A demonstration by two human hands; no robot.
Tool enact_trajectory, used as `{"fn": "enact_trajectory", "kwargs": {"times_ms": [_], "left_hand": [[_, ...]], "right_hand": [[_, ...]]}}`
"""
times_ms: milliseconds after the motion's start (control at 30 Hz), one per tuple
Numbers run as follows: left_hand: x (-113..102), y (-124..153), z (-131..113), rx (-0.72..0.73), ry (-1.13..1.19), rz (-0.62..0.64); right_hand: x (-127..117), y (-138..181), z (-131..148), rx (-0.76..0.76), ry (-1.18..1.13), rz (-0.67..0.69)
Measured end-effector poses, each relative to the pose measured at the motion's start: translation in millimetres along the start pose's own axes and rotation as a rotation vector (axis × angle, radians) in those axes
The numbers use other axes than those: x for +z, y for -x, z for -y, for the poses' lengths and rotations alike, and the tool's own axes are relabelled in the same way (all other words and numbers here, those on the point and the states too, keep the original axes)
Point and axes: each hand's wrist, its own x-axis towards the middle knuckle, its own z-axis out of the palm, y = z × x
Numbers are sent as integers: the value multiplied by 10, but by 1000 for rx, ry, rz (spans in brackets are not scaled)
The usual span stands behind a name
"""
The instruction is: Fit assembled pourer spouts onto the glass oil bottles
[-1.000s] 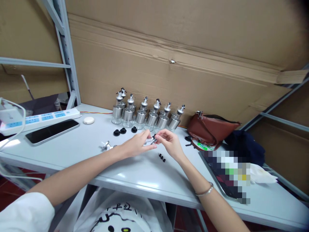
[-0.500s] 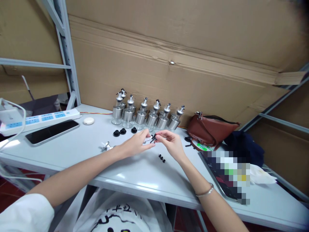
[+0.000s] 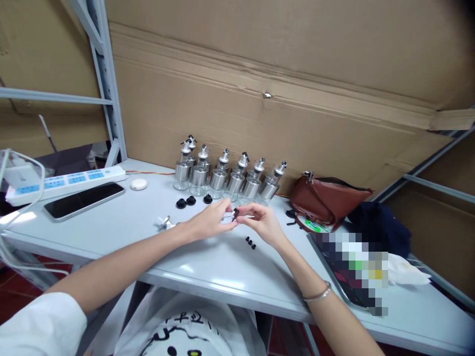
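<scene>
My left hand [image 3: 210, 221] is closed on a silver pour spout [image 3: 226, 215], mostly hidden by the fingers. My right hand [image 3: 261, 223] pinches a small black piece [image 3: 235, 213] and holds it at the spout's end. The fingertips of both hands are close together just above the table. On the table to the left of my left forearm lie silver spout parts [image 3: 166, 223]. Several tiny black plugs [image 3: 251, 243] sit below my right hand. Three black stoppers [image 3: 181, 203] stand beyond my left hand.
Glass and steel bottles [image 3: 234, 184] with spouts line the cardboard wall. At left lie a phone [image 3: 84, 200], a power strip [image 3: 77, 180] and a white round case [image 3: 138, 184]. A brown bag [image 3: 315, 200] and a partly blurred dark flat object [image 3: 334, 267] are at right.
My right fingers have brought the black piece closer against the spout, and its thin prongs no longer show. The whole view has shifted slightly.
</scene>
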Motion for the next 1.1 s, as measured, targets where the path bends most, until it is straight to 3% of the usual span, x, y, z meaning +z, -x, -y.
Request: {"fn": "enact_trajectory", "kwargs": {"times_ms": [300, 733, 1100], "left_hand": [[24, -5, -2, -36, 9, -26], [-7, -26, -22, -74, 64, 63], [18, -31, 4, -94, 0, -3]], "right_hand": [[34, -4, -59, 18, -22, 0], [9, 19, -10, 73, -29, 70], [13, 12, -14, 102, -29, 60]]}}
